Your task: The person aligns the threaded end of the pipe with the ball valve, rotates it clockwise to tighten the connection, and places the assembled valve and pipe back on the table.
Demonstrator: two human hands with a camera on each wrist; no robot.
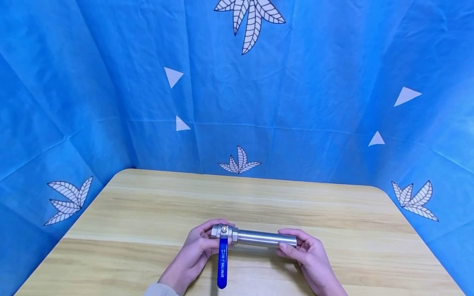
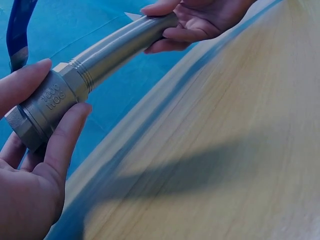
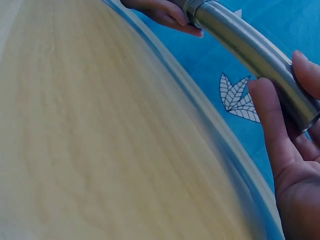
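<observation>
My left hand [image 1: 195,250] grips the steel body of a ball valve [image 2: 52,100], whose blue lever handle [image 1: 222,263] points toward me. A shiny metal pipe [image 1: 259,237] joins the valve's right end; some thread shows at the joint in the left wrist view. At the pipe's free end, my right hand [image 1: 309,255] holds it between thumb and fingers. Valve and pipe lie in one line, held above the table. How deep the pipe sits in the valve is hidden.
A wood-grain table [image 1: 148,205] with rounded far corners lies beneath the hands. Blue cloth [image 1: 237,94] printed with white leaves and triangles hangs behind it and along both sides.
</observation>
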